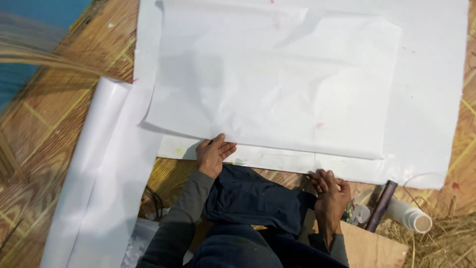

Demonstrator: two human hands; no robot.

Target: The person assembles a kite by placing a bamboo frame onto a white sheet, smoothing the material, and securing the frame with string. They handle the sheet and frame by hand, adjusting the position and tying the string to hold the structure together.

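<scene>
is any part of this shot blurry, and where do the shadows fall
Head view: the straw-coloured fibre bundle at upper left is smeared by motion blur; a soft grey shadow crosses the large white paper sheet; the left hand and right hand look sharp.

White paper sheets [426, 99] on woven mat [54, 119]

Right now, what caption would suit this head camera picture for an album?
Seated person's left hand and right hand press the near edge of white paper sheets spread over a woven mat.

Thin white paper sheet [277, 84] by the fingers, matt, faintly creased. Woven straw mat [59, 124] rough. Dark cloth trousers [253, 198]. Smooth white plastic tube [409, 216].
</scene>
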